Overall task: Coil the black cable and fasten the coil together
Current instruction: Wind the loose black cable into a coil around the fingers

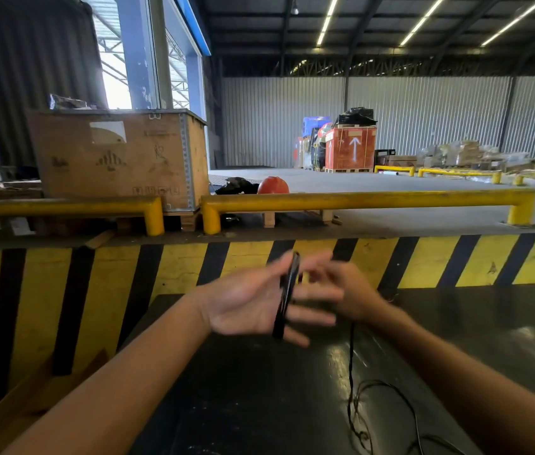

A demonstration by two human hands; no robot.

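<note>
wrapping black cable (287, 292) round left hand (253, 303); crate (351, 147) shows white arrow.

A plywood crate (118, 159) is sitting on a pallet behind yellow rails (358, 200). An orange helmet (273, 185) is lying beside it, near a black bag (236, 185). A red crate (350, 148) is standing far back, against the corrugated wall (423, 110).

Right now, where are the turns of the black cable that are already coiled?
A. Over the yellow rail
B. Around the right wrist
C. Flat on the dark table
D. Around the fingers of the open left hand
D: the black cable loops around the spread fingers of the left hand, while its loose remainder hangs down to the table below the right hand.
</note>
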